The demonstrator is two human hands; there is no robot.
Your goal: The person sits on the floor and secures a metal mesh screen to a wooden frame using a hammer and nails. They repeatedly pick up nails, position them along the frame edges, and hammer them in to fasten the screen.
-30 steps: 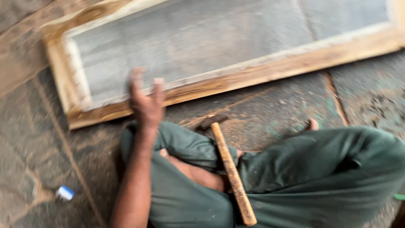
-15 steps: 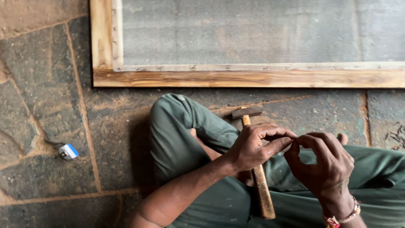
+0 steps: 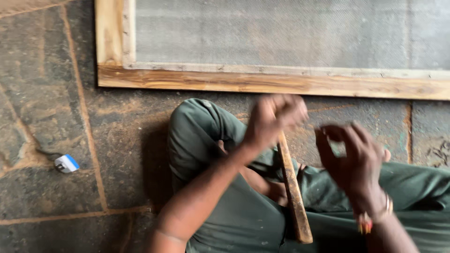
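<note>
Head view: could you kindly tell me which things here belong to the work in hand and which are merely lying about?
In the work:
left hand
right hand
hammer
mesh frame

Lying about:
small blue-and-white object on the stone floor

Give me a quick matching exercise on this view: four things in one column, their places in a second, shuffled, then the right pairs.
Things:
1. wooden frame with mesh
2. hammer handle
3. small blue and white object
4. bracelet

Places:
A. on the stone floor, far left
B. across the lap, over the green trousers
C. on the right wrist
D. flat on the floor along the top of the view

Pairs: 1-D, 2-B, 3-A, 4-C
</note>
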